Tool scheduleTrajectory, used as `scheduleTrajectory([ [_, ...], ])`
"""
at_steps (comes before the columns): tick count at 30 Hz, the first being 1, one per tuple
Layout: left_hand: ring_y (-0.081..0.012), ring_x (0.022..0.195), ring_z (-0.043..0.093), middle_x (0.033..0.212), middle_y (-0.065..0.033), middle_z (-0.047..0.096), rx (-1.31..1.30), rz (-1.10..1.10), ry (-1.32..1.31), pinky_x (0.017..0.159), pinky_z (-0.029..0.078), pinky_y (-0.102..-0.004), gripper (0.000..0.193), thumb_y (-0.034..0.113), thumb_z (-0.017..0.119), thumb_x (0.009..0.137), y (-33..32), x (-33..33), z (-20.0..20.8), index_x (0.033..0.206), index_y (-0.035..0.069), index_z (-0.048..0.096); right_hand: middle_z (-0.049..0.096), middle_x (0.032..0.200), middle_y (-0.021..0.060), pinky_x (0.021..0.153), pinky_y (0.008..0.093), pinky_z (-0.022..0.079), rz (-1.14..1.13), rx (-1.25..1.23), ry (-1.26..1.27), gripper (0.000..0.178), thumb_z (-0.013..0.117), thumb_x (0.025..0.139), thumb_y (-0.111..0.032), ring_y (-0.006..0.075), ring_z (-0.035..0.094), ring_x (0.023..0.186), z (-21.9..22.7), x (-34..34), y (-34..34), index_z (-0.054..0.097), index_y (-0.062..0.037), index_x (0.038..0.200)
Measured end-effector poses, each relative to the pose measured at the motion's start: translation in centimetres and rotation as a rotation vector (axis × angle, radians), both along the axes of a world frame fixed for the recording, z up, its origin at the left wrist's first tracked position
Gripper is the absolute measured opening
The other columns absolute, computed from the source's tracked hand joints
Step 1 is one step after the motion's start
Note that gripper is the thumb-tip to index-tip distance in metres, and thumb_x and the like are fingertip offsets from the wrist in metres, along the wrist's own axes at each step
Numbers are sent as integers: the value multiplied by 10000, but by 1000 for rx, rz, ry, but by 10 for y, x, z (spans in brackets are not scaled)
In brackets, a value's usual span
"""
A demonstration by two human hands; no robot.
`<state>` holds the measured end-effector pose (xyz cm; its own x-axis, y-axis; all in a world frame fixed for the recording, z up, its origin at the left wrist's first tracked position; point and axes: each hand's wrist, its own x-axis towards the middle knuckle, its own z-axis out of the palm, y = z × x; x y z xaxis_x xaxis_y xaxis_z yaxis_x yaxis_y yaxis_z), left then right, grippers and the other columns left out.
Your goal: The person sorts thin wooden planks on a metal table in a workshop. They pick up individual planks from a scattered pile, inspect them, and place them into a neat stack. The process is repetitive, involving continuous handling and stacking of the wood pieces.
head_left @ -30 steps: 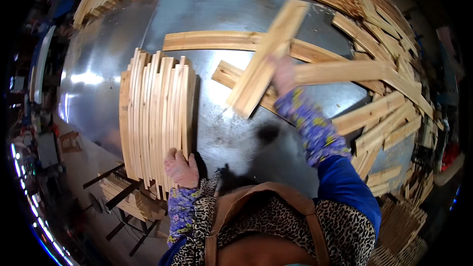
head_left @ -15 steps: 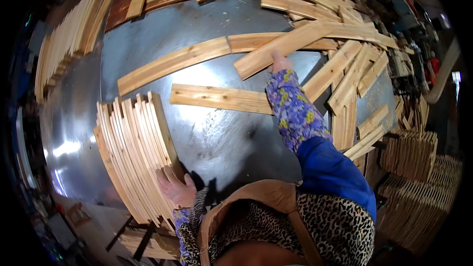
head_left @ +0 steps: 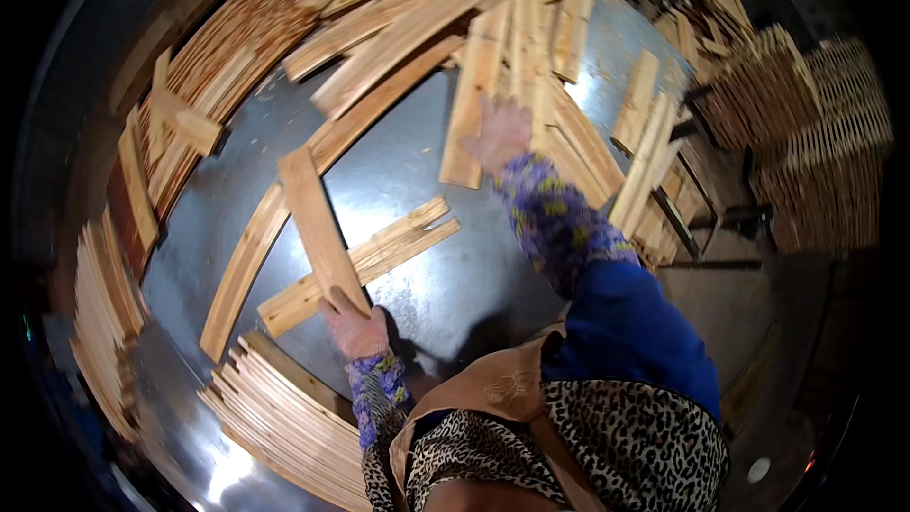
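A flat pale board [head_left: 318, 218] slants across the metal table, its near end gripped by my left hand [head_left: 356, 327]. It lies over another board with a notched, split end [head_left: 403, 245]; its far end rests across a long curved-looking row of boards [head_left: 248, 261]. My right hand [head_left: 502, 133], somewhat blurred, has its fingers spread over the edge of a wide board [head_left: 471, 100] at the near side of a loose heap. Just left of my left arm stands a tight row of boards on edge [head_left: 284, 422].
The grey metal table [head_left: 427, 318] carries a heap of loose boards [head_left: 379, 28] along its far side. More boards stand on edge at the far left [head_left: 102, 322]. Stacked bundles of slats [head_left: 820, 161] stand at the right, beside a dark metal frame [head_left: 678, 223].
The view has swung to the right. My left hand has left the row of edge-standing boards and now grips a loose board. My right hand has moved off a slanted board to another in the heap.
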<state>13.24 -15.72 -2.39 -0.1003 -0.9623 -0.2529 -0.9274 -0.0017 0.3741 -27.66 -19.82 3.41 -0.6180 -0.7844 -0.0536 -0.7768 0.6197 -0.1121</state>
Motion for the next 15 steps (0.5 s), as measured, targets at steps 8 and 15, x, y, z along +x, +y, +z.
scheduleTrajectory([
  [8,-559,1495,440,1708,-345,320,-46,-3,-78,1258,411,-543,998,230,831,794,3,16,-36,1667,56,379,514,1550,294,1194,497,505,-354,-150,-400,766,723,975,-309,420,571,1440,-28,-74,67,396,-60,1620],
  [15,-481,1438,518,1598,-319,472,-71,-44,338,1244,412,-512,977,184,789,792,-6,51,-61,1659,-19,386,611,1505,217,1201,457,495,-231,-843,-1647,828,614,897,-143,354,637,1362,-75,-8,179,390,0,1681],
])
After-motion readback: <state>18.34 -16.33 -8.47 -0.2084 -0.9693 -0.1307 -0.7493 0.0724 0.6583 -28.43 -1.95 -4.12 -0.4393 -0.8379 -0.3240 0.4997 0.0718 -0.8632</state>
